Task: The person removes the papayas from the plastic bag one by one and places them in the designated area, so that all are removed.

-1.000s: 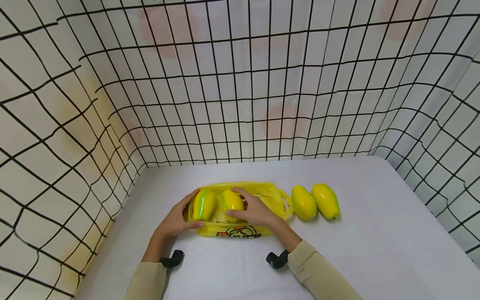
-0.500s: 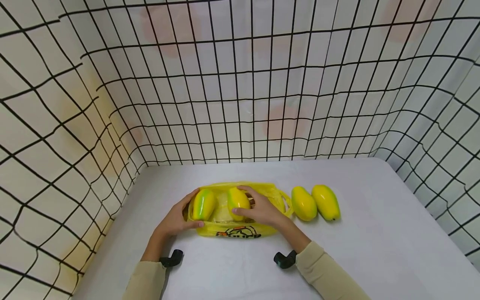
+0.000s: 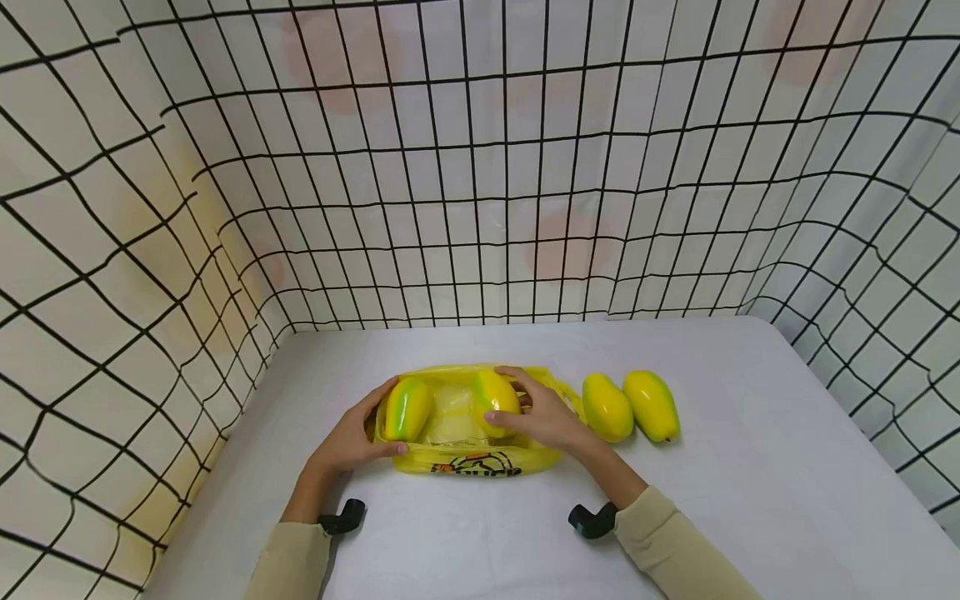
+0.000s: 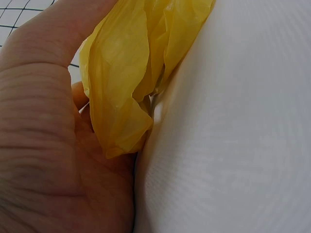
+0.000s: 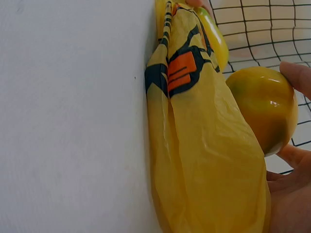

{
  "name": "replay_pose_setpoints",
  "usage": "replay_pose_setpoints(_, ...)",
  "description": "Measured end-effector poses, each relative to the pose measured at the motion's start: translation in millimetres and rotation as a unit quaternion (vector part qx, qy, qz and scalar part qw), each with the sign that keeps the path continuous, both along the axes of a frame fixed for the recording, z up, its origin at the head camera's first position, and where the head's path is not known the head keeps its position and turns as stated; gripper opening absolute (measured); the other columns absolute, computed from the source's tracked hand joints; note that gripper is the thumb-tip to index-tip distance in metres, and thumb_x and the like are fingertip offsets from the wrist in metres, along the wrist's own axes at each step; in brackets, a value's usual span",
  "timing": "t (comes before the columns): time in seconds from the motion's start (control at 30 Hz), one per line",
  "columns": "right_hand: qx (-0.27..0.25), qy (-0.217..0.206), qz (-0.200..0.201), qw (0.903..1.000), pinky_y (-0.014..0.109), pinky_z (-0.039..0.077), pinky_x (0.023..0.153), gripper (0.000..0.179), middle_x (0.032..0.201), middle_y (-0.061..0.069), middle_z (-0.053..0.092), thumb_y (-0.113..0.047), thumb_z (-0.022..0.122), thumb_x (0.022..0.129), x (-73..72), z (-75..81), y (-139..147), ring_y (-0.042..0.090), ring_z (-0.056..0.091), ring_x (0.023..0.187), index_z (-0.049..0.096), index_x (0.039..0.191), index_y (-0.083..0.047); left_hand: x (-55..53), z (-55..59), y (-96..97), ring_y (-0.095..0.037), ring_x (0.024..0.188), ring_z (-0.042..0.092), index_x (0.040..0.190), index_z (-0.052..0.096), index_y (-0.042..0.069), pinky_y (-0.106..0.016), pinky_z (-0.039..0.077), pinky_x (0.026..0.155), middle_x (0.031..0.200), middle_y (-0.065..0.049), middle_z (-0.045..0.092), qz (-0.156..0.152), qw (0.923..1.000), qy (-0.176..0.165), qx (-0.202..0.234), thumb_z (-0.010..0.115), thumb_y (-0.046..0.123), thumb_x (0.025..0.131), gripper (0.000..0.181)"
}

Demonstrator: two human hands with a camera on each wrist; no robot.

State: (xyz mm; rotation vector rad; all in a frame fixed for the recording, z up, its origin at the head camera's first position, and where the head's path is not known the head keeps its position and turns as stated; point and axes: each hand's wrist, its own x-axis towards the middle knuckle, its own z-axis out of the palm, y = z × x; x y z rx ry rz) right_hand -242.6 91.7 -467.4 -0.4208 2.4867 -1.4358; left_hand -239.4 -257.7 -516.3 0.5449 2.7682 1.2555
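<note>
A yellow plastic bag (image 3: 450, 460) with black and orange print lies on its side, spread open along the top. My left hand (image 3: 351, 435) holds its left end, thumb over the near rim; in the left wrist view the yellow film (image 4: 121, 82) lies between thumb and fingers. Against that hand a yellow-green mango (image 3: 408, 410) sits in the bag. My right hand (image 3: 546, 414) grips a second mango (image 3: 491, 396) over the bag's right half, thumb on the near side. In the right wrist view this held mango (image 5: 262, 107) shows just past the bag's edge.
Two more mangoes stand side by side right of the bag, the nearer one (image 3: 607, 408) close to its handle end and the other (image 3: 651, 404) further right. A white-covered table (image 3: 750, 467) lies beneath. Black grid netting (image 3: 517, 200) over white sheeting encloses the back and sides.
My right hand has moved to the right along the bag, carrying the mango away from the one at the left end. My left hand has stayed in place.
</note>
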Motion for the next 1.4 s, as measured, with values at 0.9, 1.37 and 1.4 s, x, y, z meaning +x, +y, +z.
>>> replay_pose_setpoints(0.9, -0.035, 0.004, -0.012, 0.9993, 0.039, 0.056, 0.093, 0.077, 0.144, 0.006, 0.046, -0.055, 0.075, 0.078, 3.1, 27.6, 57, 0.027, 0.056, 0.122, 0.034, 0.143, -0.045, 3.2, 4.0, 4.5, -0.028, 0.139, 0.038, 0.155, 0.021, 0.034, -0.06, 0.03, 0.113, 0.157, -0.001, 0.033, 0.01, 0.9998, 0.012, -0.014, 0.083, 0.051, 0.067, 0.109)
replay_pose_setpoints(1.37, -0.025, 0.042, -0.028, 0.9984, 0.038, 0.056, 0.09, 0.067, 0.14, 0.012, 0.049, -0.048, 0.069, 0.086, 10.7, 40.8, 106, 0.031, 0.058, 0.12, 0.036, 0.143, -0.042, 1.6, 3.5, 3.8, -0.026, 0.14, 0.036, 0.154, 0.021, 0.035, -0.058, 0.029, 0.115, 0.157, 0.001, 0.033, 0.004, 0.9999, 0.011, -0.01, 0.084, 0.049, 0.068, 0.107)
replay_pose_setpoints(1.4, -0.024, 0.046, -0.028, 0.9983, 0.04, 0.056, 0.091, 0.066, 0.14, 0.012, 0.049, -0.047, 0.069, 0.087, 11.0, 41.0, 110, 0.032, 0.057, 0.12, 0.035, 0.144, -0.041, 1.7, 3.3, 4.2, -0.026, 0.141, 0.036, 0.154, 0.021, 0.036, -0.058, 0.029, 0.115, 0.157, 0.001, 0.032, 0.005, 0.9999, 0.01, -0.012, 0.084, 0.05, 0.068, 0.107)
